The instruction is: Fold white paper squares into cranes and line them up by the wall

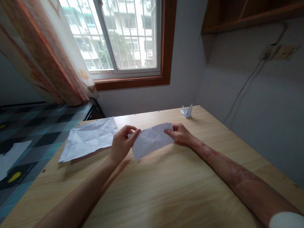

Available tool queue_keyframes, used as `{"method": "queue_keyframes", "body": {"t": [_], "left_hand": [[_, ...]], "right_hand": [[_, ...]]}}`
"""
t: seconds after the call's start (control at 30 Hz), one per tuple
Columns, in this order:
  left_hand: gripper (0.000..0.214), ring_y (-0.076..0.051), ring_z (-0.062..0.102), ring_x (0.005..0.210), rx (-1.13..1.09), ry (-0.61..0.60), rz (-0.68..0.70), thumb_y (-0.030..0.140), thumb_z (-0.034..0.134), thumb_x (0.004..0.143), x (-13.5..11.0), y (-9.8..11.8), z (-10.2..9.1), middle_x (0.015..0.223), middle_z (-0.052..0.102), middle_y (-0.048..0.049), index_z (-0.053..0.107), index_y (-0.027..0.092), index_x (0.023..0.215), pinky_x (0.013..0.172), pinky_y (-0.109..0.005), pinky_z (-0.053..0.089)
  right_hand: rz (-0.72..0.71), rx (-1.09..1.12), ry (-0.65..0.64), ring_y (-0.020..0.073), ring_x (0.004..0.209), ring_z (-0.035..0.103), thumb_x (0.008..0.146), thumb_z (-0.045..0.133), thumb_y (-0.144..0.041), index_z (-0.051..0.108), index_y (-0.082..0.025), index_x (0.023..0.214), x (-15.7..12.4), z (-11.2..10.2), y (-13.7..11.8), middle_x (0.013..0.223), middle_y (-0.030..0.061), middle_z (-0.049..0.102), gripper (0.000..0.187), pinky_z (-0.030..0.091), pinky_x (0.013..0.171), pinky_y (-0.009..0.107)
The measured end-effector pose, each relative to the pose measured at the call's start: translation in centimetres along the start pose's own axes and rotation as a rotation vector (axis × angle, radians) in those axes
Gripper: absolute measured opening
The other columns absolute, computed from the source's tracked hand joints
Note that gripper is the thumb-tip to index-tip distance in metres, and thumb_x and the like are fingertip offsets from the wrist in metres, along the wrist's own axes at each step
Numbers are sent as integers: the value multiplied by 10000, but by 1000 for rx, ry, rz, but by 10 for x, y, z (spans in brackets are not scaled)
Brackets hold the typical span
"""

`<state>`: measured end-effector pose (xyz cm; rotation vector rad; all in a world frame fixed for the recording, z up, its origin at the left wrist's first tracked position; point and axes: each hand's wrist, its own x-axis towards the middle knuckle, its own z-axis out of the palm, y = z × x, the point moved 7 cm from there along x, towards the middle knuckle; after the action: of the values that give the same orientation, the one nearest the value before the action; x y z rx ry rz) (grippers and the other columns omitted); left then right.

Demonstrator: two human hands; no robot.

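Observation:
A creased white sheet of paper (152, 141) is held up just above the wooden table (165, 190), tilted toward me. My left hand (123, 142) pinches its left edge between thumb and index finger. At the right edge, my right hand (180, 134) grips it with the thumb in front and the fingers behind. Left of my left hand lies a larger crumpled white sheet (91, 138) with many fold lines. A small folded paper crane (186, 111) stands near the table's far right corner.
To the left is a bed with a checked cover (39, 125), with more white paper (9, 160) on it. A curtain (45, 51) hangs beside the barred window (133, 34). On the right wall are a power socket (270, 51) with a cable and a wooden shelf (258, 18).

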<state>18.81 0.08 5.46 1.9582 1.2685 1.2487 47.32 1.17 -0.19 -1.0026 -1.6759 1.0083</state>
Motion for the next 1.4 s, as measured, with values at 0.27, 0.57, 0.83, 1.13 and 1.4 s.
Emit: {"method": "queue_keyframes", "body": {"t": [0.27,0.57,0.83,1.13,1.4], "left_hand": [[218,-283,729,1152,293,-159,286,347,705,1002,-14,6,30,1259,762,-111,706,226,1183,1056,-478,584],[276,-254,768,1243,301,-509,528,331,588,1113,-41,19,64,1385,796,-69,785,264,1293,1109,-414,606],[265,-268,760,1223,395,-465,565,351,577,1122,-34,14,58,1370,786,-88,793,254,1240,1112,-459,590],[265,-317,732,1070,634,-266,372,433,635,1059,-27,7,47,1159,776,-115,682,199,1175,948,-471,587],[451,-341,714,1105,636,-222,357,530,738,970,-30,14,43,1180,753,-126,645,201,1265,946,-485,583]], "right_hand": [[-179,-613,-19,135,616,470,939,756,-339,623,-204,746,-1,5,-11,663,-37,549,271,309,606,285],[-376,-559,-137,279,1156,708,1011,727,-302,798,-208,1130,-2,13,-18,1225,118,795,168,556,1043,423],[-400,-525,-281,283,1484,610,1132,525,-263,632,-234,1577,-21,28,-29,1607,124,640,459,485,1258,501],[-423,-679,-500,323,1661,385,1028,743,-566,318,-313,1764,-66,48,-50,1786,99,401,887,291,1382,534],[-440,-841,-421,349,1482,539,1113,603,-503,497,-237,1681,-66,50,-57,1664,143,568,635,467,1250,547]]}}
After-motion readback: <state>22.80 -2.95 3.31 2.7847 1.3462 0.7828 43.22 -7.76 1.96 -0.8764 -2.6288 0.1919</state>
